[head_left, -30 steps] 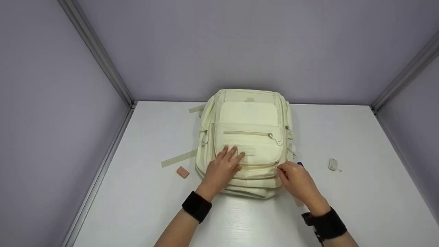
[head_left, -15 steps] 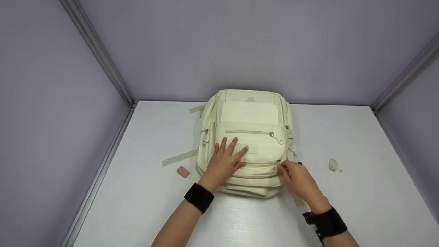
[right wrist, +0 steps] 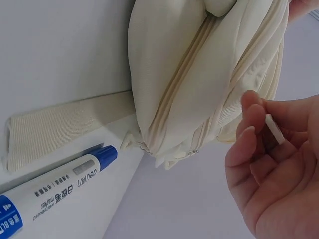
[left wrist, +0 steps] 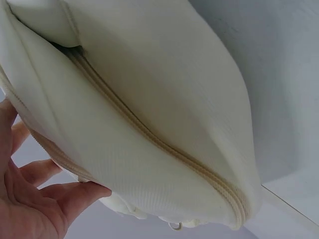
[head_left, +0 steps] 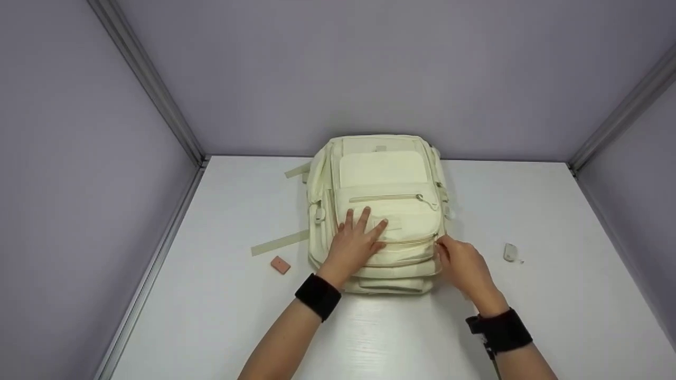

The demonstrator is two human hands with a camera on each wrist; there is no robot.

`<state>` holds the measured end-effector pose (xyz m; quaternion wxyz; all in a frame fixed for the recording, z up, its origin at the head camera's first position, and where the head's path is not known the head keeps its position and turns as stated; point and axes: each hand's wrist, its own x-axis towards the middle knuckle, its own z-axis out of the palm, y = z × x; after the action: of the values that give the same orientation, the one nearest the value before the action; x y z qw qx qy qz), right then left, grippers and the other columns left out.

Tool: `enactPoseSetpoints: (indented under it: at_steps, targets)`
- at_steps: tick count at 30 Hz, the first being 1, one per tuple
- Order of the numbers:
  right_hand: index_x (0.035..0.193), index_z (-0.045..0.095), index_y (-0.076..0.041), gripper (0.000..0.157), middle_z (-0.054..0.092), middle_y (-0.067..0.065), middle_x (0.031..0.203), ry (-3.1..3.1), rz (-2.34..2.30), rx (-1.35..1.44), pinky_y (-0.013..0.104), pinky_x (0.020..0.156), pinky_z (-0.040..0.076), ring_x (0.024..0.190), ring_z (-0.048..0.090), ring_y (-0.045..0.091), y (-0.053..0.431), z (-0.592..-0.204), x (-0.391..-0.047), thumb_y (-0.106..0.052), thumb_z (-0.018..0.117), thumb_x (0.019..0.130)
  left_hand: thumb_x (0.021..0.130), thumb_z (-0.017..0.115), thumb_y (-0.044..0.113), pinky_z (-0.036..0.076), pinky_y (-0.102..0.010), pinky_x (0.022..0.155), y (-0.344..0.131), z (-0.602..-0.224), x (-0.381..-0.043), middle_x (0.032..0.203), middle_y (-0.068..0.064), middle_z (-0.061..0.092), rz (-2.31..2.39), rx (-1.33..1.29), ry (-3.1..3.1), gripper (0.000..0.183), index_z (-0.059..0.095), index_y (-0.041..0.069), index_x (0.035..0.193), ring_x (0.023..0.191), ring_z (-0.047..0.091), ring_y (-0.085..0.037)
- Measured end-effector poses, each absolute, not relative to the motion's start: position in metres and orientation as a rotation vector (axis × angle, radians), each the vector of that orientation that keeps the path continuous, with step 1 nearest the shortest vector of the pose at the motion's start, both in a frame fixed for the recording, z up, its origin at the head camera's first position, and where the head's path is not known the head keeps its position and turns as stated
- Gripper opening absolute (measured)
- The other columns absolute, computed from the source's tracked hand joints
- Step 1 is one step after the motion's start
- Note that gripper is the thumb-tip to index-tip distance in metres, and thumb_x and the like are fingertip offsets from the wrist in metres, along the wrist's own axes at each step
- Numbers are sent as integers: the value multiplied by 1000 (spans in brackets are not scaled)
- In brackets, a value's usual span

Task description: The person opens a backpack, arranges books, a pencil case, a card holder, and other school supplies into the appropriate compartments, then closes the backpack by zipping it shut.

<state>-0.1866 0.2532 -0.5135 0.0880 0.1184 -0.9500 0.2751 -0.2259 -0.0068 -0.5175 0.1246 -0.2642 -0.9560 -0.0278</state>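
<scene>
A cream backpack (head_left: pixel 383 169) lies front side up, its top towards the back wall. My left hand (head_left: pixel 353 248) rests on its front with the fingers spread, just by the lower front pocket zip (head_left: pixel 409 241). The left wrist view shows the thumb (left wrist: pixel 82 196) against the fabric near that pocket's edge. At the right end of the same zip, my right hand (head_left: pixel 467 266) pinches a zipper pull. Its pale tab (right wrist: pixel 274 129) shows between thumb and fingers in the right wrist view. Part of the pocket's opening is hidden behind the left hand.
A small pink block (head_left: pixel 280 265) lies left of the backpack, below a loose strap (head_left: pixel 280 243). Off to the right sits a small white case (head_left: pixel 510 252). A whiteboard marker (right wrist: pixel 70 184) lies beside another strap (right wrist: pixel 65 127) near the right hand.
The backpack has shifted slightly away from the front. My left hand has moved up and right with its fingers spread wider; the right hand has moved slightly up with the zipper pull.
</scene>
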Motion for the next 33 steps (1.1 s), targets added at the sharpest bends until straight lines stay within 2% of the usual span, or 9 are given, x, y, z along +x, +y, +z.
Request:
enactPoseSetpoints:
  at_steps: [13,20,29,33]
  targets:
    - [94,67,0,6,66,8,78,-2755,742,457,40,57,50,65,63,22,230,-507,-175,-3,62,95,100,43,52,54,-48,84,-3,-512,-226,153,-17,35,-35,-758,-2840,51,46,33,148,131,38,-51]
    - [93,68,-3,7,68,8,79,-2755,693,522,44,62,52,70,66,28,204,-509,-174,-6,62,95,101,39,53,52,-48,87,-4,-513,-225,155,-16,31,-28,-744,-2873,51,43,35,149,134,35,-49]
    - [90,63,-3,4,63,3,73,-2675,681,685,39,54,49,62,63,23,173,-519,-174,-1,64,93,105,25,51,55,-44,82,-6,-516,-223,159,-13,24,-31,-739,-2931,50,35,37,152,139,28,-46]
    - [89,63,-4,4,63,2,72,-2700,686,672,37,52,48,60,61,21,168,-518,-174,-4,65,93,106,23,50,52,-49,86,-6,-511,-221,160,-11,22,-146,-720,-2987,50,37,34,152,141,22,-46]
